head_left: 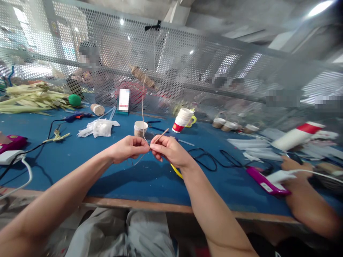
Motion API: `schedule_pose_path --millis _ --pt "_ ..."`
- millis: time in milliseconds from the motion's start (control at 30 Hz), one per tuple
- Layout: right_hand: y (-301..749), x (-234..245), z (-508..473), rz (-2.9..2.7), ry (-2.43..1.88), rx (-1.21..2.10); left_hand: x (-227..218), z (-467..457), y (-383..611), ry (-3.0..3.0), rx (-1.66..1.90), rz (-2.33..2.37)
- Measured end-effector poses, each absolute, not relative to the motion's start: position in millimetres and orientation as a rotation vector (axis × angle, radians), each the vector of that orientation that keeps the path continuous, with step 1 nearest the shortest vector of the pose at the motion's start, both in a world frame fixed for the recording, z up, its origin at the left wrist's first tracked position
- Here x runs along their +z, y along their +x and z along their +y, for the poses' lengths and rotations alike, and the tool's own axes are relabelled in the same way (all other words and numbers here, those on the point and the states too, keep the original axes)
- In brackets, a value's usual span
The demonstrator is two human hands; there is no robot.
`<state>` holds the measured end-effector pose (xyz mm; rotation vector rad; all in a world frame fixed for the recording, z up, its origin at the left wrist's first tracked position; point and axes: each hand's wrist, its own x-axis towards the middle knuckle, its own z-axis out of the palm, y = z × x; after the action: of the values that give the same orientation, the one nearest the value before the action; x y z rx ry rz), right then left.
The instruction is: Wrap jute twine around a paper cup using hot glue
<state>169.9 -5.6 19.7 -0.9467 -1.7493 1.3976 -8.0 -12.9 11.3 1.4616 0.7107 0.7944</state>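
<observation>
Left hand (130, 148): fingers closed to a pinch, thumb and fingertips meeting on a strand of twine (142, 107), above the middle of the tabletop (80, 157) and near its front edge.

Right hand (169, 151): closed likewise, fingertips touching those of the left hand, gripping a thin stick (161, 136) that slants up and away to the right.

Twine: runs from the pinch straight up to a spool (142, 76) hung on the perforated metal screen (203, 64) along the tabletop's far edge.

Small paper cup (140, 128): upright, just behind the hands.

Yellow item (177, 171): partly hidden under the right wrist; kind cannot be told.

Black cable (211, 162): looped on the tabletop, right of the hands.

Stack of red-and-white paper cups (183, 119): tilted, toward the far edge.

Crumpled white plastic (98, 127) and glue gun (77, 116): left of the cup.

Green ball (74, 100) and pale green leaf strips (32, 98): far left corner.

Small baskets (226, 124): far edge, right.

Another person's hand (293, 165): right end, beside a pink device (264, 180).
</observation>
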Motion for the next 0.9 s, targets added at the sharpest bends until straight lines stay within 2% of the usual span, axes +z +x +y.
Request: schedule_pose_path --millis 300,500,900 --pt "167.7 18.5 -4.5 -1.799 -0.993 1.311 9.4 -11.7 -4.1 1.462 0.871 0.858" --pt "167.6 19.8 -5.2 -1.787 -0.980 1.327 7.5 -8.3 -9.0 1.415 0.791 0.750" --pt "167.1 17.6 -5.3 -1.814 -1.028 1.332 10.1 -10.5 -9.8 1.718 0.801 0.940"
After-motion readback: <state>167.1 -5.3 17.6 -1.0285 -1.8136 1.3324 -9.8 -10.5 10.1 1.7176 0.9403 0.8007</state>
